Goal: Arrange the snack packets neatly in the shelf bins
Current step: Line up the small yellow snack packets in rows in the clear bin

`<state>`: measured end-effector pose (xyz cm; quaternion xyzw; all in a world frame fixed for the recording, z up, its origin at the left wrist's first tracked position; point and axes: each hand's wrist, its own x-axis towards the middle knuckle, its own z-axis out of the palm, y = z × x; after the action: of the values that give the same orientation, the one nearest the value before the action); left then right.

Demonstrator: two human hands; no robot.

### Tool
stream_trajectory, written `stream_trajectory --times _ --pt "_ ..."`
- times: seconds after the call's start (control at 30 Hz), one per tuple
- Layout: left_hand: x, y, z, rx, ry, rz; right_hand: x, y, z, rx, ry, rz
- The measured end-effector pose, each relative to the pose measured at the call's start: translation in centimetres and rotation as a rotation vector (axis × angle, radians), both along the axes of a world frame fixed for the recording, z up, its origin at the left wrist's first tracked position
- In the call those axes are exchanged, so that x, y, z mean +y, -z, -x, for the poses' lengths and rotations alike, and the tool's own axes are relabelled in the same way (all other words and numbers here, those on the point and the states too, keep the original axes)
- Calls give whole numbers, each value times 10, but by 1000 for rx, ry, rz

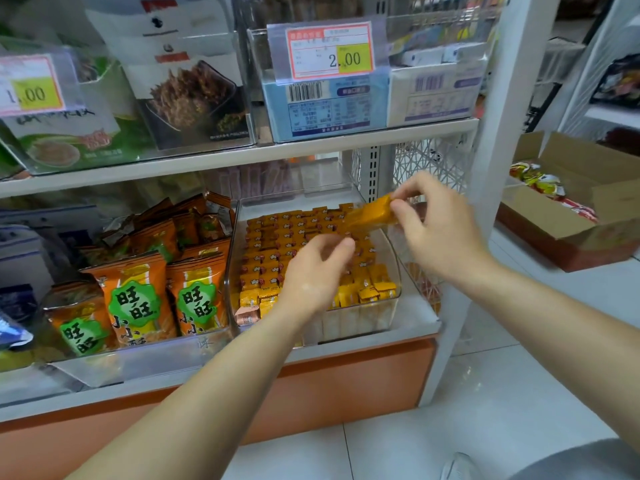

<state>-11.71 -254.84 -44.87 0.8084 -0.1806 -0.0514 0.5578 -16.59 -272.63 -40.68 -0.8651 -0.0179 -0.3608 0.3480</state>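
Shop shelves fill the view. Her right hand (pixel 440 230) pinches an orange packet (pixel 372 211) above the clear bin (pixel 346 323) of yellow packets (pixel 273 244). Below it, the left hand (pixel 311 275) curls over them, grip unclear.

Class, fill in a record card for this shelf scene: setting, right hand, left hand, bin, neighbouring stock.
setting: shop shelf, lower tier
right hand: pinches an orange packet above the bin
left hand: over the bin, fingers curled; hold unclear
bin: clear, full of small packets in rows
left of bin: orange bags
far right: open carton of packets
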Motion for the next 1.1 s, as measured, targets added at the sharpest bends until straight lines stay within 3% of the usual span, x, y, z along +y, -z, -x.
stream_trajectory --times 0.1,0.17,0.27,0.4,0.53,0.63,0.7,0.8,0.9,1.1 --pt "-7 -13 6 325 25 351 17 6 9 56 -187 181" --pt "-6 -13 8 340 21 407 23 10 8 137 -291 221" --pt "0 -9 5 354 13 432 16 10 0 161 -293 71" --pt "3 -5 3 326 61 348 7 10 -16 212 -188 -150" --pt "2 0 3 235 148 271 8 16 -31 377 -273 -255" --pt "6 6 -2 -66 106 -64 -2 12 -35 275 -230 -236" --pt "11 10 -5 -309 112 -380 -12 10 -35 227 -155 -136" --pt "17 16 -6 -454 222 -632 -21 15 -31 299 -102 223" --pt "18 20 -7 -513 228 -712 -22 19 -30 394 -36 625" --pt "15 20 -5 -612 211 -750 -15 22 -37 750 -110 986"
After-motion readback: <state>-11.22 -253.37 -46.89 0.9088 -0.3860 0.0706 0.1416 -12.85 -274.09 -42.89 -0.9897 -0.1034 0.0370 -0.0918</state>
